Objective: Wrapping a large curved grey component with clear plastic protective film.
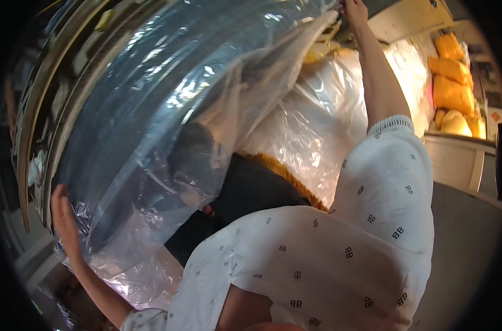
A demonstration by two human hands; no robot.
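Observation:
A large clear plastic sheet (151, 110) stretches across the view in front of me, shiny and wrinkled. My right hand (354, 12) is raised high at the upper edge, its fingers closed on the far corner of the sheet. Low on the left, my left hand (66, 220) lies along the sheet's left edge with its fingers stretched out, touching the plastic. Dark cloth (256, 187) lies beneath the sheet near my body. Beside it is a plastic-wrapped white bundle (311, 121) with a yellow-brown fringe (289, 175) along its lower edge.
Curved wooden shelf edges (55, 121) run up the left side. Stacked orange packages (452, 83) sit on a lit shelf at the far right. Below them is a pale cabinet (452, 160), with grey floor (466, 237) to my right.

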